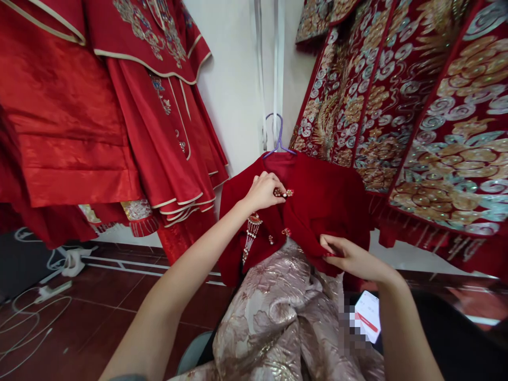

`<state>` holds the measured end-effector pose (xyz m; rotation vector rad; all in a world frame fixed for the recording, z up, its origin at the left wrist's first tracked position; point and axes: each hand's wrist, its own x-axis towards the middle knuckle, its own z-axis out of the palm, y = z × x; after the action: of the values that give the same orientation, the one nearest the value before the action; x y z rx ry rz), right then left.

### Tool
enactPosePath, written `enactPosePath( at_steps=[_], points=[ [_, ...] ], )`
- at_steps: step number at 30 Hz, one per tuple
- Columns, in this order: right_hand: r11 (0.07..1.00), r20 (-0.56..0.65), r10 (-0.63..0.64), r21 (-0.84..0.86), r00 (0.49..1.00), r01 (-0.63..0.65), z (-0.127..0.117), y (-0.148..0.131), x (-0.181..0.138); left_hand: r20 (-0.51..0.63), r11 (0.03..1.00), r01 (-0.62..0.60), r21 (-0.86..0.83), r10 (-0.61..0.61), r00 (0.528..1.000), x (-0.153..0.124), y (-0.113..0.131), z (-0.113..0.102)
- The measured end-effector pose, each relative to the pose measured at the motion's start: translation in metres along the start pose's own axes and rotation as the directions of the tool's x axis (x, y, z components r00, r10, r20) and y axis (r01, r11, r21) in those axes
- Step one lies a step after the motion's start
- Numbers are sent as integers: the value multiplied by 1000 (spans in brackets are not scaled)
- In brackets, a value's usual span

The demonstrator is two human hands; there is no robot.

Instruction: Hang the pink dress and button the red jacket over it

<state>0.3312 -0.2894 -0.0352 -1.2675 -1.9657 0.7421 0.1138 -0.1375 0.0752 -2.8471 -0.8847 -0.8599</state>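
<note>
Biggest of all, up beyond the right hand, here's the embroidered dark-red garment, thick with gold and pale-blue motifs and fringed along its lower edge. Swing across, out beyond the left hand and to its left, and there hang the plain red outfits, 1 of them trimmed in cream. Nearer than both hands, between the 2 forearms, a pale shiny brocade cloth lies in crumpled folds. And centre stage, the red jacket, right under both hands: the right hand has its lower front edge pinched between thumb and fingers, to the right of the opening. Just past the left hand, the purple hanger pokes from the collar. Beside the right forearm, on its left, a phone shows a lit screen. Below the left wrist, a beaded tassel dangles against the jacket. Smaller yet, the beaded clasp: the left hand has it at its closed fingertips! Below that hand sits the lower fastener, at the front opening.
</note>
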Motion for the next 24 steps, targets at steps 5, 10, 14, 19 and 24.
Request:
enactPosePath(
  at_steps=[5, 10, 14, 19, 24],
  points=[
    [998, 18, 60, 32, 998, -60, 3, 7, 1, 35, 997, -43, -66, 46, 998, 7, -10, -2],
    [977, 182, 149, 125, 972, -173, 6, 8, -3, 55, 994, -33, -103, 39, 998, 11, -14, -2],
    [966, 178, 156, 177, 971, -188, 1, 10, -9, 26, 984, -33, -176, 38, 999, 13, -14, -8],
    [966, 152, 194, 145, 969, -216, -10, 12, -20, -30, 959, 73, -272, -84, 996, 14, -11, -5],
    [964, 113, 207, 146, 972, -222, -19, 14, -31, 29, 951, 188, -244, -186, 982, 19, -8, 5]
  ],
)
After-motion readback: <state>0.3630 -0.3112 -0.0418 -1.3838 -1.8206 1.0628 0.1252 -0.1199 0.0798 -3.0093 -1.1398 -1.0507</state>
